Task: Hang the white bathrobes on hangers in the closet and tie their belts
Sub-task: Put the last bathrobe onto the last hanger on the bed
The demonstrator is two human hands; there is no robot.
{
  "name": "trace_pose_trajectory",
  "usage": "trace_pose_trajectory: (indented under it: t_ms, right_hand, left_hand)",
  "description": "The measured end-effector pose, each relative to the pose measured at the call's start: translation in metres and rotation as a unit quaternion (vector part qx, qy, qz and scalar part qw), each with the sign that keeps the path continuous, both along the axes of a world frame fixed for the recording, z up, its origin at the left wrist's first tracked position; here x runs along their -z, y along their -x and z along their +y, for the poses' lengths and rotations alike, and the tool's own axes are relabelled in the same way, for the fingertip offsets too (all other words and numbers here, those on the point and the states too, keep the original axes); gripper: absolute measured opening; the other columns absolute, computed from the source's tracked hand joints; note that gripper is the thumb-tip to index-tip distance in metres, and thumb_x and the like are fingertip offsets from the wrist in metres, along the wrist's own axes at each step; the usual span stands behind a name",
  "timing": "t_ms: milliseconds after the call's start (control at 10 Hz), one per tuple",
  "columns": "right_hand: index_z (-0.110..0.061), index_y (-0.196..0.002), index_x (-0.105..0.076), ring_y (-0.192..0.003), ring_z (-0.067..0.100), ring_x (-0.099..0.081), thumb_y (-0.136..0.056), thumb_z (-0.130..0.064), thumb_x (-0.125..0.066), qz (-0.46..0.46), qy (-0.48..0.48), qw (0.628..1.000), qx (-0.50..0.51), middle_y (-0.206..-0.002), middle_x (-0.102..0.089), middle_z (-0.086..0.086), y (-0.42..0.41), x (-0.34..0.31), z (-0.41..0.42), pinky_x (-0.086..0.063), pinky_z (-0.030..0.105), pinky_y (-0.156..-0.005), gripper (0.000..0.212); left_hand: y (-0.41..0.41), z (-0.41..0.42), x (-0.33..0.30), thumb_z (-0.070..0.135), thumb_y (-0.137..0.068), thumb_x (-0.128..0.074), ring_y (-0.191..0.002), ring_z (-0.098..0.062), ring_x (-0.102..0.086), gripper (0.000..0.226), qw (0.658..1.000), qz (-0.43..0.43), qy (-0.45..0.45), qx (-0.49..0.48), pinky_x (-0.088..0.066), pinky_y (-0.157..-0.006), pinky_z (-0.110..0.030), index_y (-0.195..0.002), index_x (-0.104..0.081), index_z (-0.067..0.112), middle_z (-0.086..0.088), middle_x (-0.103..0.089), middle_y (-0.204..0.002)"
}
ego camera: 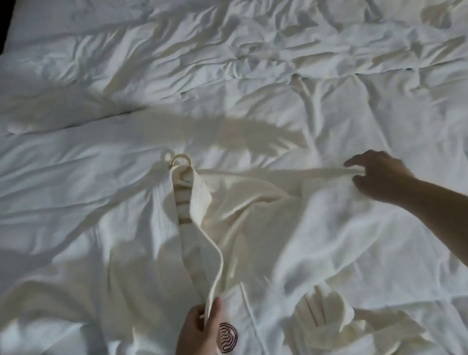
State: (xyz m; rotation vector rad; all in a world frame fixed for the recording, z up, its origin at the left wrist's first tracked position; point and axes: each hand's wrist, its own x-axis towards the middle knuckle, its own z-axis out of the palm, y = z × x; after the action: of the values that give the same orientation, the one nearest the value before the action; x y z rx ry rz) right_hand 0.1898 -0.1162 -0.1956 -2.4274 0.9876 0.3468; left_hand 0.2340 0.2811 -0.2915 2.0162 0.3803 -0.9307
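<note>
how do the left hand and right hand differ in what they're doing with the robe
The left hand is close to the camera and pinches the bathrobe at its front collar edge, just above the embroidered logo. The right hand reaches farther out across the bed and grips the robe's shoulder edge, pulling it sideways. Both hold the same white bathrobe.

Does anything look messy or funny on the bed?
Yes. The duvet is rumpled, and the bathrobe lies crumpled on it, not smoothed out. Its belt sits bunched by the pocket, untied. The hanger's ring pokes out at the collar.
</note>
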Motion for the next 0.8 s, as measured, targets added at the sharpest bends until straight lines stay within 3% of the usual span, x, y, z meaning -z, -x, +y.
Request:
trace_pose_trajectory:
  t_ms: [100, 200, 300, 400, 500, 600, 700, 800]
  right_hand:
    - [-0.027, -0.134, -0.063, -0.133, 0.023, -0.052, -0.096, -0.022, -0.059, -0.031, 0.012, 0.988, -0.149, -0.139, -0.061, 0.002, 0.181, 0.027, 0.103, -0.040, 0.036, -0.111, 0.038]
    - [-0.024, -0.139, -0.059, -0.119, 0.026, -0.063, -0.098, -0.033, -0.062, -0.084, -0.048, 0.989, -0.112, -0.132, -0.066, 0.004, 0.121, 0.032, 0.061, -0.047, 0.035, -0.104, 0.042]
    - [-0.021, -0.139, -0.054, -0.115, 0.028, -0.062, -0.092, -0.044, -0.067, -0.014, -0.011, 0.982, -0.186, -0.122, -0.066, 0.004, 0.085, 0.046, 0.058, -0.049, 0.036, -0.095, 0.054]
    - [-0.023, -0.104, -0.065, -0.108, 0.031, -0.065, -0.089, -0.041, -0.061, -0.095, -0.153, 0.977, -0.115, -0.110, -0.068, 0.004, -0.054, 0.028, 0.088, -0.045, 0.031, -0.079, 0.023]
    - [-0.022, -0.103, -0.068, -0.100, 0.030, -0.064, -0.097, -0.036, -0.051, 0.051, 0.072, 0.992, -0.092, -0.107, -0.069, 0.005, 0.086, 0.048, 0.048, -0.043, 0.032, -0.076, 0.024]
    - [-0.029, -0.110, -0.068, -0.107, 0.028, -0.062, -0.100, -0.037, -0.047, -0.006, 0.025, 0.998, -0.049, -0.108, -0.070, 0.001, 0.080, 0.054, 0.051, -0.046, 0.037, -0.084, 0.025]
    - [-0.038, -0.115, -0.064, -0.107, 0.018, -0.064, -0.098, -0.048, -0.051, -0.054, -0.091, 0.993, -0.053, -0.108, -0.071, -0.011, -0.082, 0.072, 0.044, -0.047, 0.042, -0.099, 0.024]
    - [-0.037, -0.106, -0.058, -0.090, 0.013, -0.061, -0.093, -0.058, -0.057, -0.001, -0.020, 0.993, -0.112, -0.093, -0.066, -0.018, -0.079, 0.090, 0.014, -0.045, 0.041, -0.098, 0.025]
  left_hand:
    - [-0.002, -0.010, 0.014, 0.047, -0.057, -0.086, -0.092, -0.035, -0.072, 0.045, 0.997, 0.056, 0.021, -0.051, -0.048, -0.082, -0.038, -0.087, -0.075, 0.014, -0.012, -0.077, -0.087]
    - [-0.004, -0.016, 0.021, 0.028, -0.049, -0.070, -0.100, -0.035, -0.067, 0.045, 0.987, 0.087, 0.027, -0.130, -0.045, -0.096, -0.042, -0.089, -0.074, 0.007, -0.015, -0.076, -0.095]
    - [-0.007, -0.018, 0.018, 0.018, -0.068, -0.063, -0.104, -0.037, -0.064, 0.031, 0.978, 0.089, 0.016, -0.188, -0.044, -0.105, -0.049, -0.093, -0.072, 0.003, -0.019, -0.072, -0.104]
    - [-0.007, -0.010, 0.025, 0.020, -0.063, -0.059, -0.089, -0.031, -0.060, 0.027, 0.970, 0.088, 0.010, -0.227, -0.047, -0.094, -0.049, -0.084, -0.068, 0.004, -0.020, -0.066, -0.089]
    - [-0.006, -0.002, 0.028, 0.012, -0.080, -0.057, -0.077, -0.026, -0.051, 0.010, 0.970, 0.067, -0.004, -0.232, -0.038, -0.072, -0.037, -0.072, -0.057, 0.005, -0.017, -0.056, -0.076]
    - [-0.006, 0.003, 0.034, 0.011, -0.087, -0.060, -0.074, -0.025, -0.051, 0.010, 0.974, 0.065, -0.013, -0.219, -0.035, -0.067, -0.034, -0.080, -0.055, 0.008, -0.016, -0.057, -0.078]
    - [-0.007, 0.006, 0.044, 0.009, -0.095, -0.062, -0.085, -0.029, -0.056, 0.004, 0.981, 0.049, -0.015, -0.189, -0.037, -0.069, -0.035, -0.099, -0.061, 0.010, -0.019, -0.064, -0.093]
    - [-0.005, 0.002, 0.046, 0.037, -0.083, -0.072, -0.096, -0.027, -0.064, 0.033, 0.987, 0.058, -0.014, -0.150, -0.048, -0.082, -0.038, -0.109, -0.063, 0.018, -0.010, -0.068, -0.103]
